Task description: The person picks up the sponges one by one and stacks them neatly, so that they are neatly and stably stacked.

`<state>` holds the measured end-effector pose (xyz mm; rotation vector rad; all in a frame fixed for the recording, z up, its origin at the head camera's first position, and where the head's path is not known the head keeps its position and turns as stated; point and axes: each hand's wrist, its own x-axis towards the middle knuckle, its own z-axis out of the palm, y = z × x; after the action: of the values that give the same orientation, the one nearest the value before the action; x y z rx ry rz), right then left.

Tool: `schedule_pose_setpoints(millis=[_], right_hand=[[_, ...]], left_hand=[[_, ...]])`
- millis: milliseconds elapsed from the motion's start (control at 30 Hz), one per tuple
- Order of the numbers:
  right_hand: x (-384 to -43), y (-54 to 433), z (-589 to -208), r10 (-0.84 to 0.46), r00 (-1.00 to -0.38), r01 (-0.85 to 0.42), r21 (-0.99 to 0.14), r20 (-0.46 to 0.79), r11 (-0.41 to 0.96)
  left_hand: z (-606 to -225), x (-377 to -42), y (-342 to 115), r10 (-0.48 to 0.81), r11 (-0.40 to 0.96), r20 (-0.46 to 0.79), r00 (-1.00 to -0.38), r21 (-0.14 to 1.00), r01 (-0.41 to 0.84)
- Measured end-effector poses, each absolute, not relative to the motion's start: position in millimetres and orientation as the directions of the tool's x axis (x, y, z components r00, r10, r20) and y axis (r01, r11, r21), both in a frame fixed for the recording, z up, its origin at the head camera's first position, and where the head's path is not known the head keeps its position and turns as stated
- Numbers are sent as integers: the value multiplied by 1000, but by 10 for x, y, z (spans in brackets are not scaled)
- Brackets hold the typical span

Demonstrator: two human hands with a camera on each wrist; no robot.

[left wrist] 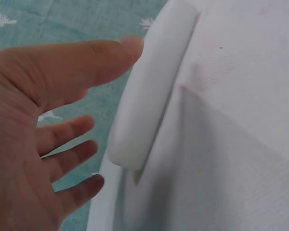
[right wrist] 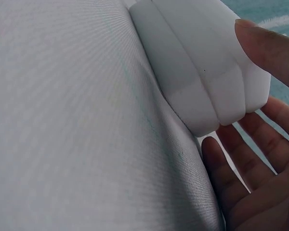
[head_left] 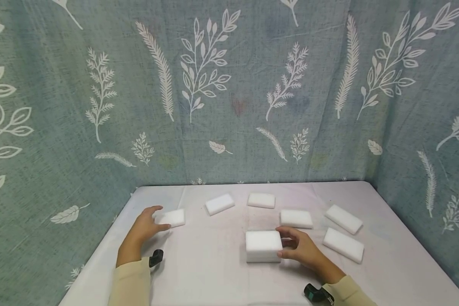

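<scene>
My left hand (head_left: 144, 227) reaches around a white sponge (head_left: 176, 217) at the table's left side, thumb and fingers spread apart. In the left wrist view, the thumb overlaps the long side of that sponge (left wrist: 154, 91), while the other fingers stay clear of it. Near the middle of the table is a stack of white sponges (head_left: 263, 246). My right hand (head_left: 300, 246) holds its right end, thumb at the front and index finger at the back corner. Three layers of the stack (right wrist: 202, 72) show in the right wrist view, with the thumb over the upper one.
Several more white sponges lie singly: one at the back left (head_left: 219, 204), one at the back middle (head_left: 261, 200), one behind the stack (head_left: 296, 219), and two at the right, one farther (head_left: 343, 219) and one nearer (head_left: 343, 245). A leaf-patterned curtain (head_left: 229, 106) surrounds the table.
</scene>
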<state>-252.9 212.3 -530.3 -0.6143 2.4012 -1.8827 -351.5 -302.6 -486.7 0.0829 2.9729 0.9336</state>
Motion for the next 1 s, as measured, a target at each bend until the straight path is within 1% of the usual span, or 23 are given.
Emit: schedule_pose_setpoints(millis=[233, 333, 500, 800, 1000], right_hand=[[-2524, 2122, -5297, -319, -924, -285, -936, 212, 205], [-2521, 2127, -5305, -323, -922, -289, -936, 215, 202], [-2513, 2128, -5316, -331, -918, -292, -939, 221, 184], [-2535, 2130, -5311, -328, -915, -309, -932, 236, 191], [-2532, 2137, -5317, -330, -912, -316, -929, 242, 192]], left_hand=[[-4967, -3531, -3038, 61, 806, 15, -998, 589, 58], [-5002, -3520, -3035, 50, 791, -9, -999, 611, 34], [-5038, -3516, -3031, 27, 794, -44, -999, 607, -5], [-4976, -3489, -3036, 45, 813, -4, -999, 582, 35], [-4903, -3490, -3021, 79, 805, 7, -997, 590, 68]])
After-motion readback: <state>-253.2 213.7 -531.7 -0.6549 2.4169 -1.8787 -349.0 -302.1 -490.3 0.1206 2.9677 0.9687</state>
